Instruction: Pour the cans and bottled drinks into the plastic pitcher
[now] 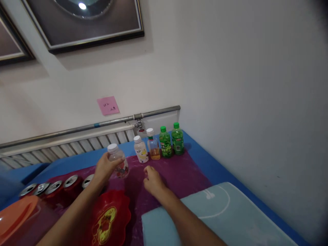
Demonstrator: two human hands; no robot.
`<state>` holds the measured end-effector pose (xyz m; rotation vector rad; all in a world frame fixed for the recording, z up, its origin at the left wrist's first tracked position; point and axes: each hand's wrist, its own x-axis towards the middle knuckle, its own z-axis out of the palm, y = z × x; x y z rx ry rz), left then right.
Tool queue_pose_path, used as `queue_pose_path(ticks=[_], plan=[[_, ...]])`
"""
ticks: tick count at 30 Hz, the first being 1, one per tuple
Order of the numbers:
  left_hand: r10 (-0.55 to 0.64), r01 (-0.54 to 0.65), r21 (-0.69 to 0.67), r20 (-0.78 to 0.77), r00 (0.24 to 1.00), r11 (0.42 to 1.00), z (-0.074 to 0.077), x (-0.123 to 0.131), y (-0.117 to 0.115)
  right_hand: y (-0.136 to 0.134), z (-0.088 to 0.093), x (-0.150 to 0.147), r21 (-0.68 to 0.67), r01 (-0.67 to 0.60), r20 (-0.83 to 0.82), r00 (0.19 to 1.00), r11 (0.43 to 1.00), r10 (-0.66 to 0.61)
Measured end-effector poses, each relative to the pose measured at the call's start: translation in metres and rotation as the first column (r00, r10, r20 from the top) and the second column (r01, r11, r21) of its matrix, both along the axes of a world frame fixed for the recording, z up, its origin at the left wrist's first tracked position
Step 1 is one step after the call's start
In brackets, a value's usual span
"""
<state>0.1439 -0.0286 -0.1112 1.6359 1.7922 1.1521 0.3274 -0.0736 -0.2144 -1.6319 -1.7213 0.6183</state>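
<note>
- Far left, an orange-lidded plastic container (17, 217) sits in the near corner, and right behind it stands a row of opened red metal cans (73, 186), silver tops up, the last partly covered by the forearm.
- Here's the left hand (104, 167), wrapped firmly around a clear plastic bottle with a white cap and red print (123, 169)! The bottle is upright with a slight lean, above the purple plastic sheet (174, 174); whether its base touches, I can't tell.
- Just below, a red scalloped dish with a yellow design (109, 222).
- Next along, a small white-capped bottle with yellow print (141, 152) stands upright.
- In front, the right hand (153, 181), fingers curled in, grip narrow; can't tell whether thumb and fingertips meet.
- Behind it, a white-capped clear bottle of amber liquid (154, 150), then two green-capped green bottles (165, 145) side by side.
- Finally, near right, a pale blue mat (217, 212).
</note>
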Motion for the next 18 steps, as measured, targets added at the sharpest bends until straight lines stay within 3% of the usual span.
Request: queue_pose_path(ticks=[9,18], plan=[[0.023,-0.021,-0.020,0.104,0.994,1.000,-0.034,0.041,0.066,-0.006,-0.001,-0.013,-0.076,-0.161,0.241,0.955,0.984,0.175],[-0.047,0.056,-0.044,0.172,0.984,0.998,-0.032,0.052,0.079,0.001,-0.004,-0.017,-0.094,-0.206,0.275,0.935,0.974,0.224]])
